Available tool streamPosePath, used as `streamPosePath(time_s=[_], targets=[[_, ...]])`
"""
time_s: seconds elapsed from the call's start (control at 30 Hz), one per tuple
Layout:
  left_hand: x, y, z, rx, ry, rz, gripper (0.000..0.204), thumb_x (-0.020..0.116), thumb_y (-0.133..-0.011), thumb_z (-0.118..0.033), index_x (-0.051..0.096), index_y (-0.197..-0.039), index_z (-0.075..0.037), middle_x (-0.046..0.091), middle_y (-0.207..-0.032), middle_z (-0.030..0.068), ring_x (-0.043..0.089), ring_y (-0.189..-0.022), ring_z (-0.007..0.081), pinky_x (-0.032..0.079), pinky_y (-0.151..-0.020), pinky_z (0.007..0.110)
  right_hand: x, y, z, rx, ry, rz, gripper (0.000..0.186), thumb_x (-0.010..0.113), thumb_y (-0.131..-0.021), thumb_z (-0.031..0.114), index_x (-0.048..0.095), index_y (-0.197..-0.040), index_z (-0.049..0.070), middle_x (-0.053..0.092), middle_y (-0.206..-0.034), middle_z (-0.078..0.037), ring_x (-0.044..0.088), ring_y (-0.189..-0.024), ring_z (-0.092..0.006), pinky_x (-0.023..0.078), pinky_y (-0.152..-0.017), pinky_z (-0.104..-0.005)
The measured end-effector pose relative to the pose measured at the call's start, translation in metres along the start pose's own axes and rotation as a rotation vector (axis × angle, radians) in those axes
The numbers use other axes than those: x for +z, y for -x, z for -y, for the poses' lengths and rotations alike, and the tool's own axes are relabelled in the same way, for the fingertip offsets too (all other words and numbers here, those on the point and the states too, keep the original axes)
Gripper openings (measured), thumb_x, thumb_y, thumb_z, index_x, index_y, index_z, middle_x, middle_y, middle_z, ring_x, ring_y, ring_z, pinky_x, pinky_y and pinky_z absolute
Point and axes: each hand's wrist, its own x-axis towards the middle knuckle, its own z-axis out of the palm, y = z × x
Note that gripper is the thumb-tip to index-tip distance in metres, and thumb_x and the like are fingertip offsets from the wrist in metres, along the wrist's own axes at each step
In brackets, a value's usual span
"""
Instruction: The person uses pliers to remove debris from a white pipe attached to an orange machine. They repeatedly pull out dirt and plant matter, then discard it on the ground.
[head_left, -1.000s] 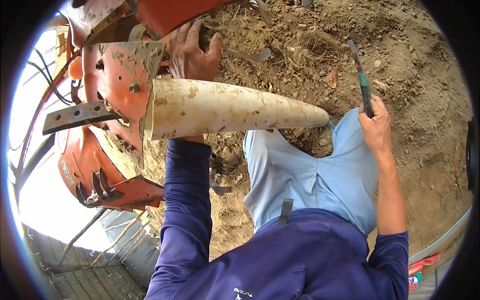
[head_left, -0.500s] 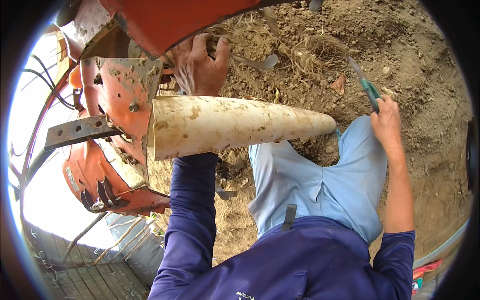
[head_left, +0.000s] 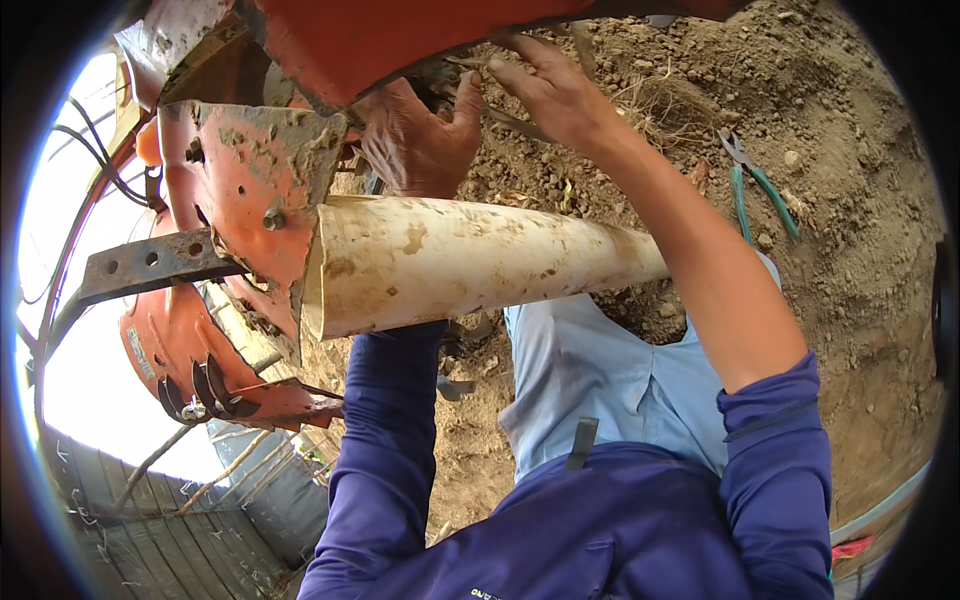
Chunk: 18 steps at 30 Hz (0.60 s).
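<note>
My left hand (head_left: 425, 145) reaches under the orange-red guard of a machine (head_left: 410, 35). Its thumb sticks up, while its bent fingers pass out of sight at the metal and seem closed on something hidden. Beside it, my right hand (head_left: 555, 95) has its index finger and thumb stretched out and apart, close to a curved metal blade (head_left: 518, 124) below the guard. I see nothing held in it. Green-handled pliers (head_left: 757, 185) lie on the soil with their jaws apart. A dirty whitish tapered tube (head_left: 470, 255) crosses above my left forearm.
A mud-caked orange plate (head_left: 250, 190) and a drilled steel bar (head_left: 150, 260) stand at the left. Loose brown soil (head_left: 850, 250) with dry roots (head_left: 665, 105) spreads over the right side. My knees are beneath the tube. A dark wall (head_left: 150, 530) is at lower left.
My right hand has let go of the green-handled pliers, which now rest on the soil, and has moved left to beside my left hand under the guard. My left hand stays near the same spot.
</note>
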Motion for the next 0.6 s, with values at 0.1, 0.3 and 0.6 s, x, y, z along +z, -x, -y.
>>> streamPosePath(time_s=[0.1,0.3,0.6], targets=[[-0.001,0.001,0.001,-0.016,0.005,0.056,0.061,0.088,-0.086,-0.055,0.073,-0.121,-0.008,0.068,-0.121,0.0124,0.066,-0.116,0.0392,0.056,-0.09,0.052,0.021,-0.029,0.002,0.063,-0.455,0.152,0.052,0.062,-0.11,0.039,0.064,-0.149,0.005,0.072,-0.133,-0.01,0.068,-0.116,-0.0199,0.054,-0.103,-0.0355],[0.0,-0.002,-0.001,0.06,-0.111,0.077,0.056,0.084,-0.084,-0.066,0.074,-0.103,-0.014,0.07,-0.136,0.0149,0.067,-0.12,0.0413,0.057,-0.092,0.052,0.041,-0.052,-0.03,0.053,-0.746,0.115,0.031,0.071,-0.106,0.017,0.074,-0.134,0.003,0.078,-0.125,-0.007,0.072,-0.116,-0.0188,0.056,-0.102,-0.0335],[-0.004,-0.004,-0.005,0.006,-0.087,0.216,0.067,0.079,-0.084,-0.076,0.069,-0.105,-0.013,0.069,-0.14,0.0159,0.066,-0.122,0.0407,0.057,-0.09,0.052,0.037,-0.034,-0.041,-0.222,-0.225,-0.018,0.026,0.076,-0.098,0.023,0.08,-0.119,0.009,0.081,-0.097,-0.012,0.075,-0.096,-0.0204,0.058,-0.092,-0.0349]])
